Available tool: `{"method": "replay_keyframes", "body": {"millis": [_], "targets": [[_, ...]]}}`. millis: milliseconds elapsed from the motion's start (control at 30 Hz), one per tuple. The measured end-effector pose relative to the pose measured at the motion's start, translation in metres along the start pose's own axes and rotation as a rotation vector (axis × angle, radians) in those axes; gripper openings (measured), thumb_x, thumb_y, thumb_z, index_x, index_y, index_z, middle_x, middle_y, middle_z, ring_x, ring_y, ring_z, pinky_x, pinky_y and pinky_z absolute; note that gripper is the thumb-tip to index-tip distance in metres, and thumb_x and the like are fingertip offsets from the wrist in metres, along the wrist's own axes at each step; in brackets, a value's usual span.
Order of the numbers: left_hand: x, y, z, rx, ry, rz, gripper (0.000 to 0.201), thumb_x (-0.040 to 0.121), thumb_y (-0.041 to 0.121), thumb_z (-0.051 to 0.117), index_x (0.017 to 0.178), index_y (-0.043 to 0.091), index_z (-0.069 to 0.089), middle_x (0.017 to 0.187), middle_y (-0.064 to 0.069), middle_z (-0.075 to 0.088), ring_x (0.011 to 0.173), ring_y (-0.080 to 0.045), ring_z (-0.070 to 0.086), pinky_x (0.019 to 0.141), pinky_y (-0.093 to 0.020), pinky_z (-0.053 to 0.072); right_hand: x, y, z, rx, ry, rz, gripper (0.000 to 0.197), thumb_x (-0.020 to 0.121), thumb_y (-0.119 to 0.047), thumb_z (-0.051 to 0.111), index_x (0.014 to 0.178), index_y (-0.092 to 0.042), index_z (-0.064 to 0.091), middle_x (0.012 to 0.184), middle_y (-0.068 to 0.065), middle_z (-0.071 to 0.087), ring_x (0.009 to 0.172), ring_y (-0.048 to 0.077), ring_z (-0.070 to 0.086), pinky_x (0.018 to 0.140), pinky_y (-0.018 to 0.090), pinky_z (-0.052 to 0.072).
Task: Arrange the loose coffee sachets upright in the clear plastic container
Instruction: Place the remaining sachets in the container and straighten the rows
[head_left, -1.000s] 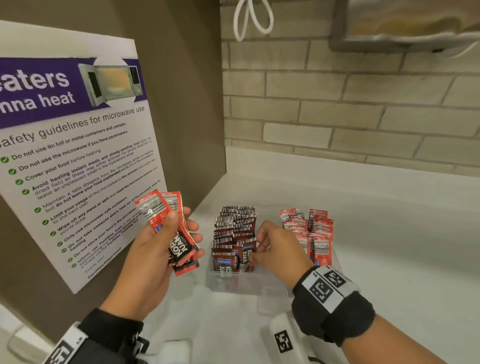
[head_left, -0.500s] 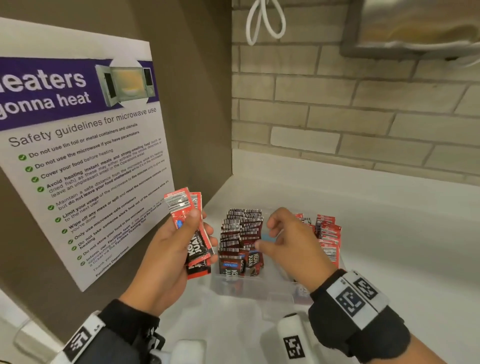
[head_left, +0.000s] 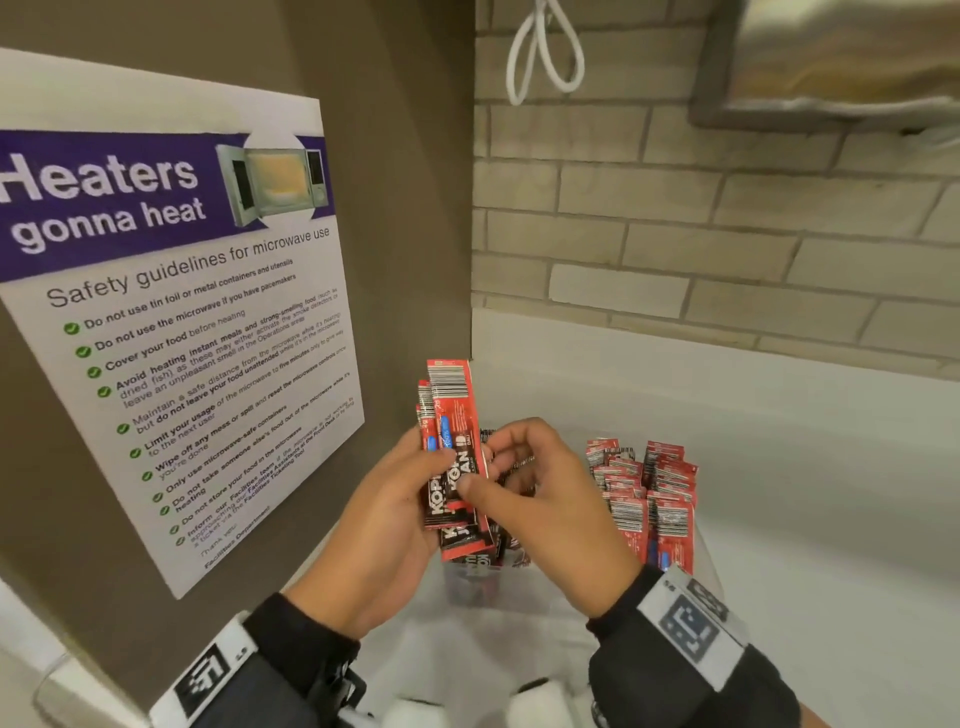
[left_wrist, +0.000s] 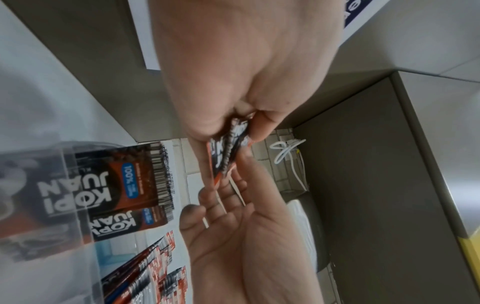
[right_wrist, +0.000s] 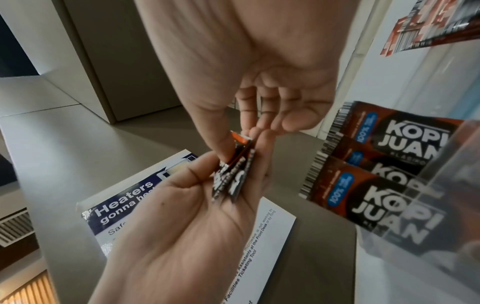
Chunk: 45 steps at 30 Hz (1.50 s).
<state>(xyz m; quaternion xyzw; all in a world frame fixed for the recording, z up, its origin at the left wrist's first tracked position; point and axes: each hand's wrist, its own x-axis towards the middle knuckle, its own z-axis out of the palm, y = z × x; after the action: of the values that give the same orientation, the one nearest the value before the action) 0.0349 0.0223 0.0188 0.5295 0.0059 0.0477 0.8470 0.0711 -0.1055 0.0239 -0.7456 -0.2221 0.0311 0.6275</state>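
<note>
My left hand (head_left: 415, 499) grips a small bundle of red and black coffee sachets (head_left: 451, 415), held upright above the front left of the clear plastic container (head_left: 707, 551). My right hand (head_left: 493, 467) pinches the front sachet of that bundle between thumb and fingers. The right wrist view shows the same pinch on the sachets (right_wrist: 233, 174), and the left wrist view shows them (left_wrist: 228, 152) edge-on. Inside the container stands a row of brown sachets (right_wrist: 389, 164), mostly hidden behind my hands in the head view. A row of red sachets (head_left: 644, 493) stands to its right.
The container sits on a white counter (head_left: 805, 493) in a corner. A brown side panel with a microwave safety poster (head_left: 182, 312) is close on the left. A brick wall (head_left: 701, 234) lies behind, with a white cable loop (head_left: 545, 57) hanging on it.
My right hand has left the brown row in the container and risen to the bundle. My left hand has brought the bundle rightwards over the container and turned it more upright.
</note>
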Motion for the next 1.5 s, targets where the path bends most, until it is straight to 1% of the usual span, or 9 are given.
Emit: {"method": "replay_keyframes", "body": {"millis": [400,567,700,800,967,1200,1267,1367,1500], "targets": [[0.010,-0.013,0.011,0.099,0.041,0.179,0.033,0.084,0.010,0.058,0.116,0.005,0.060,0.105,-0.018,0.070,0.092,-0.029,0.068,0.074,-0.033,0.056,-0.001,0.007,-0.012,-0.126,0.178,-0.293,0.031,0.078,0.001,0.065,0.091,-0.026,0.058,0.074,-0.007,0.052,0.064,0.004,0.051,0.060,0.016,0.047],[0.010,-0.005,0.011,-0.040,0.029,0.159,0.027,0.089,0.012,0.050,0.112,0.002,0.061,0.098,-0.016,0.071,0.082,-0.023,0.070,0.062,-0.028,0.056,-0.005,0.003,-0.010,-0.391,0.013,-0.403,0.048,0.080,-0.030,0.062,0.127,-0.023,0.056,0.096,-0.018,0.041,0.087,-0.009,0.047,0.074,0.004,0.040],[0.003,-0.001,0.013,-0.060,0.027,0.126,0.030,0.088,0.013,0.050,0.115,0.004,0.060,0.108,-0.016,0.070,0.092,-0.024,0.070,0.069,-0.029,0.057,-0.004,0.000,-0.014,-0.361,0.054,-0.387,0.035,0.086,-0.028,0.052,0.118,-0.021,0.064,0.102,-0.013,0.042,0.093,-0.002,0.048,0.076,0.006,0.040],[-0.001,-0.001,0.011,0.037,0.073,0.138,0.023,0.086,0.006,0.054,0.107,0.007,0.063,0.097,-0.016,0.072,0.080,-0.024,0.070,0.067,-0.036,0.058,0.003,-0.006,-0.018,-0.226,0.104,-0.315,0.019,0.087,-0.015,0.061,0.102,-0.025,0.067,0.102,-0.012,0.048,0.086,0.002,0.054,0.073,0.012,0.046],[-0.012,-0.001,0.009,0.172,0.072,0.127,0.021,0.086,0.008,0.060,0.106,0.009,0.064,0.091,-0.013,0.073,0.075,-0.022,0.071,0.060,-0.029,0.056,0.016,-0.017,-0.030,0.093,0.048,-0.073,0.051,0.081,-0.004,0.068,0.121,-0.029,0.049,0.085,0.002,0.056,0.068,0.013,0.057,0.065,0.028,0.050],[-0.011,0.007,0.012,0.140,0.175,0.188,0.033,0.072,0.017,0.069,0.103,0.010,0.062,0.085,-0.008,0.072,0.067,-0.013,0.068,0.051,-0.023,0.051,0.005,-0.012,-0.032,0.486,0.109,0.112,0.027,0.085,0.008,0.058,0.098,-0.014,0.049,0.090,0.011,0.061,0.060,0.016,0.063,0.059,0.028,0.056],[-0.009,0.014,0.014,0.211,0.226,0.207,0.021,0.078,0.014,0.068,0.097,0.014,0.061,0.074,-0.004,0.070,0.055,-0.008,0.064,0.045,-0.020,0.048,0.001,-0.008,-0.034,0.376,0.084,0.143,0.031,0.083,0.003,0.063,0.102,-0.018,0.048,0.095,0.008,0.062,0.070,0.016,0.064,0.062,0.028,0.056],[-0.003,0.025,0.012,0.536,0.237,0.288,0.016,0.082,0.016,0.071,0.087,0.029,0.061,0.069,0.000,0.069,0.049,-0.003,0.058,0.043,-0.020,0.046,-0.002,-0.012,-0.045,-0.081,0.187,-0.095,0.040,0.081,-0.010,0.068,0.108,-0.034,0.051,0.107,-0.011,0.056,0.092,0.006,0.055,0.073,0.018,0.047],[0.002,0.033,0.021,0.865,0.029,0.406,0.022,0.079,0.021,0.074,0.087,0.035,0.059,0.069,0.022,0.066,0.056,0.006,0.059,0.048,-0.008,0.041,-0.003,-0.029,-0.054,-0.448,0.022,-0.291,0.022,0.080,-0.014,0.069,0.093,-0.032,0.065,0.087,-0.013,0.060,0.078,0.004,0.052,0.068,0.010,0.040]]}}
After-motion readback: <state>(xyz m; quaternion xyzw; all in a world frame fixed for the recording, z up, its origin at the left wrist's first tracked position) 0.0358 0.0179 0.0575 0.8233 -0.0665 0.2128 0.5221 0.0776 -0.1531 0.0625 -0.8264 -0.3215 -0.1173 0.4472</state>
